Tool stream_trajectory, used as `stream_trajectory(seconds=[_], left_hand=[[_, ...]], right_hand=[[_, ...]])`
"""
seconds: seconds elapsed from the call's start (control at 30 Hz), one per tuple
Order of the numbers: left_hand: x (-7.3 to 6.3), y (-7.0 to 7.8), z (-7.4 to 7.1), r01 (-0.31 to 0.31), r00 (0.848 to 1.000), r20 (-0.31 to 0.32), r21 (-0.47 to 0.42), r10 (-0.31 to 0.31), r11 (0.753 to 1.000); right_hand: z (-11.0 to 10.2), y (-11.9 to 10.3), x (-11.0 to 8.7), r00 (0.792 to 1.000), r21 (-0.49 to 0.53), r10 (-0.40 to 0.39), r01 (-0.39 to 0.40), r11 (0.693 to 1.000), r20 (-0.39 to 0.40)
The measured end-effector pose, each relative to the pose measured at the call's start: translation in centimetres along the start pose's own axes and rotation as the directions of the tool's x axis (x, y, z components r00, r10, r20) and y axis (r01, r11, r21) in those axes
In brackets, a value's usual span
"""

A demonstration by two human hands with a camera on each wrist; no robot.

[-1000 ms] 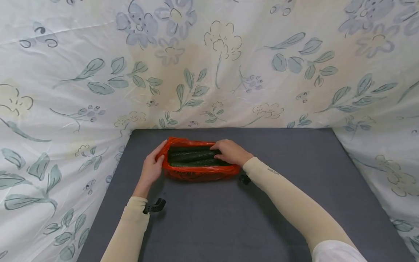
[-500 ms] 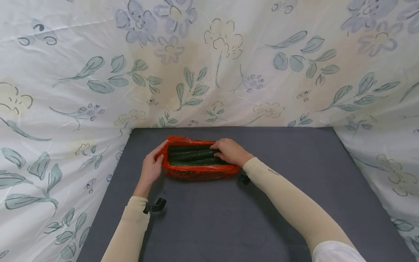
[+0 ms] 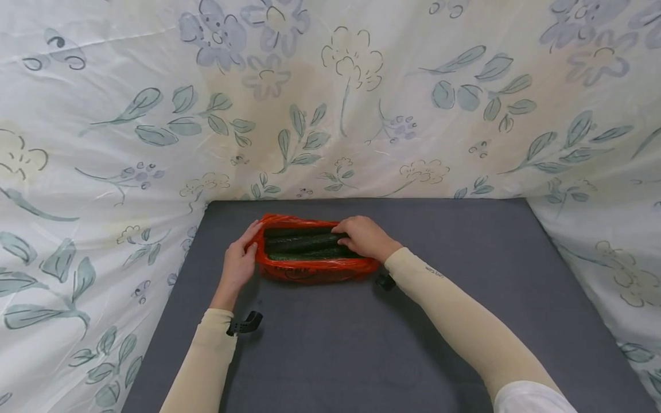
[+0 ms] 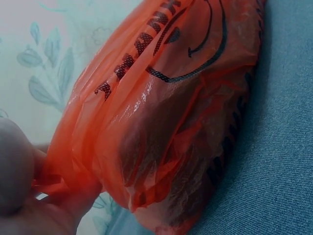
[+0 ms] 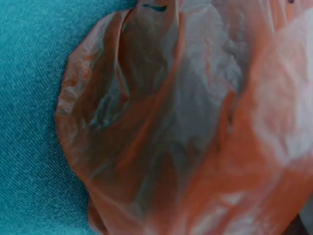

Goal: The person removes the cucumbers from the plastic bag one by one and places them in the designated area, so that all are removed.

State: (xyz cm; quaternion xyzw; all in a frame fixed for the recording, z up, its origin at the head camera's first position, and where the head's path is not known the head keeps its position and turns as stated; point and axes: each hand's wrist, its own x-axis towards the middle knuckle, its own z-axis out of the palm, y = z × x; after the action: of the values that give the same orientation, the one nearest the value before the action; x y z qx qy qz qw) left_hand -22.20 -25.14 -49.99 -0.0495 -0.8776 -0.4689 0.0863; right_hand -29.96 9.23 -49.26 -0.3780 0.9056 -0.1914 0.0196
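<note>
A red plastic bag (image 3: 320,269) lies on the dark grey tabletop with its mouth spread open upward. Inside rest several dark green cucumbers (image 3: 299,242), side by side and lengthwise. At the bag's left end my left hand (image 3: 240,261) pinches the rim between thumb and fingers. The left wrist view shows the gathered plastic (image 4: 73,161) in that grip, beside printed black lettering. My right hand (image 3: 365,238) reaches over the right end, thumb and fingers around the end of a cucumber. In the right wrist view the bag (image 5: 161,127) hides the fingertips.
The dark grey tabletop (image 3: 330,344) stretches in front of the bag and to both sides. A white floral cloth (image 3: 330,115) hangs behind the table and along its left and right edges. Each wrist wears a black strap-like mount (image 3: 245,323).
</note>
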Motion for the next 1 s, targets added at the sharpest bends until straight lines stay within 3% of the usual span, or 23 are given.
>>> stream_trajectory(seconds=[1.0], left_hand=[[0.2,-0.2,0.1,0.013,1.0,-0.005,0.004,-0.013,1.0]], right_hand=[[-3.1,0.5,-2.6,0.996,0.015,0.034,-0.033,0.999,-0.078]])
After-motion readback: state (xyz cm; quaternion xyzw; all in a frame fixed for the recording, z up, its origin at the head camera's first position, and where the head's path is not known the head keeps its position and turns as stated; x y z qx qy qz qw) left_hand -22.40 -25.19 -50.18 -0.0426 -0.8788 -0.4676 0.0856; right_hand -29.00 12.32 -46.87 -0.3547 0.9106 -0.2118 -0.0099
